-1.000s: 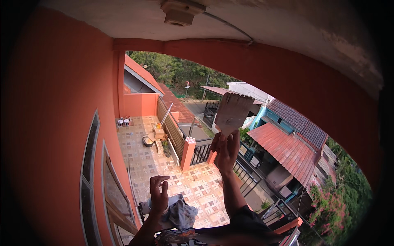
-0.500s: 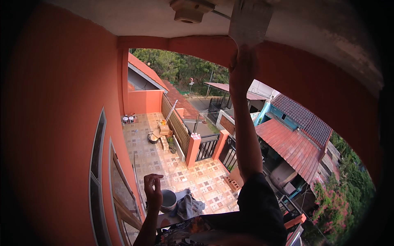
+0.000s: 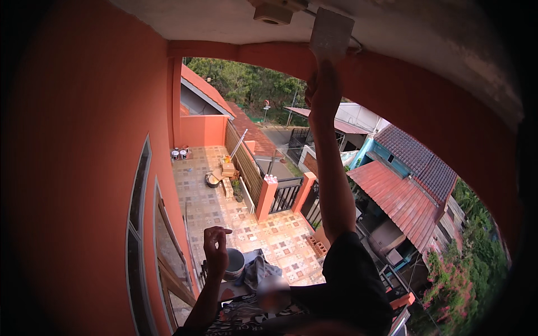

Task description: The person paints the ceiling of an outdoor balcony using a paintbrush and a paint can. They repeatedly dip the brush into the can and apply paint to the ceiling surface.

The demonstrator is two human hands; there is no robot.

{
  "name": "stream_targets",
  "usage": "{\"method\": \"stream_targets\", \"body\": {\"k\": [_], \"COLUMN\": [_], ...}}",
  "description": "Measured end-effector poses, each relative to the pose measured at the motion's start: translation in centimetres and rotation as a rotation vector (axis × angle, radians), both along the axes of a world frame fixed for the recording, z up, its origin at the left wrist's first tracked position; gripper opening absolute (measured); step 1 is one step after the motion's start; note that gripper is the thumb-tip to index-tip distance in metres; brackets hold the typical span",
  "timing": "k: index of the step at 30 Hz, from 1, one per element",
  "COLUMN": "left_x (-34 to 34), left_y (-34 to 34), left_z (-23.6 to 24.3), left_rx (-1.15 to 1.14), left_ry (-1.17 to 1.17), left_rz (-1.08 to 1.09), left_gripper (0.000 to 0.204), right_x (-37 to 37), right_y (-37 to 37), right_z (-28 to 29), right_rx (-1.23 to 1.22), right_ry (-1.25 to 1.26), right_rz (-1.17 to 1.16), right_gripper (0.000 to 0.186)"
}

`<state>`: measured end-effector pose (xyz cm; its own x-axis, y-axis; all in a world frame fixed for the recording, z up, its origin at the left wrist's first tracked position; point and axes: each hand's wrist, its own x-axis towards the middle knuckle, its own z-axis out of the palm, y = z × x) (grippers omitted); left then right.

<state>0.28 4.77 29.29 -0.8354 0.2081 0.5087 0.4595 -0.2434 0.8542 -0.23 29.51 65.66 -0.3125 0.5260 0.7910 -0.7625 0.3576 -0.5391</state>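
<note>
My right hand [image 3: 325, 89] grips a wide, flat putty knife [image 3: 330, 33] by its handle, arm stretched up. The pale blade is at the mottled white ceiling [image 3: 431, 33], just right of a square fixture [image 3: 269, 12] and in front of a thin cable; whether it touches cannot be made out. My left hand [image 3: 217, 249] hangs lower with loosely bent fingers apart and nothing visible in them. Just right of it are a pail [image 3: 234, 259] and a grey cloth [image 3: 255, 267] on a stand, with a blurred round shape below that I cannot make out.
An orange wall [image 3: 95, 168] with narrow windows stands left; an orange beam [image 3: 426, 89] crosses above. Far below lie a tiled terrace [image 3: 196, 207] with paint cans [image 3: 179, 153], boxes [image 3: 227, 168] and a railing [image 3: 286, 196], and neighbouring roofs [image 3: 386, 196].
My right hand has risen with the putty knife from over the roofs to ceiling height. My left hand has moved only slightly. A blurred shape has appeared below the cloth.
</note>
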Motion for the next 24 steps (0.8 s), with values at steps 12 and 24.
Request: {"method": "stream_targets", "body": {"k": [12, 24], "left_x": [-0.1, -0.3], "left_y": [0.0, -0.3], "left_z": [-0.5, 0.3], "left_rx": [-0.007, -0.005], "left_ry": [0.004, 0.013], "left_rz": [-0.016, -0.057], "left_gripper": [0.008, 0.010], "right_x": [9.5, 12.0], "right_y": [-4.9, -6.3], "right_z": [0.7, 6.0], "right_rx": [0.000, 0.201], "right_ry": [-0.266, -0.235], "right_rz": [0.025, 0.148], "right_gripper": [0.031, 0.029]}}
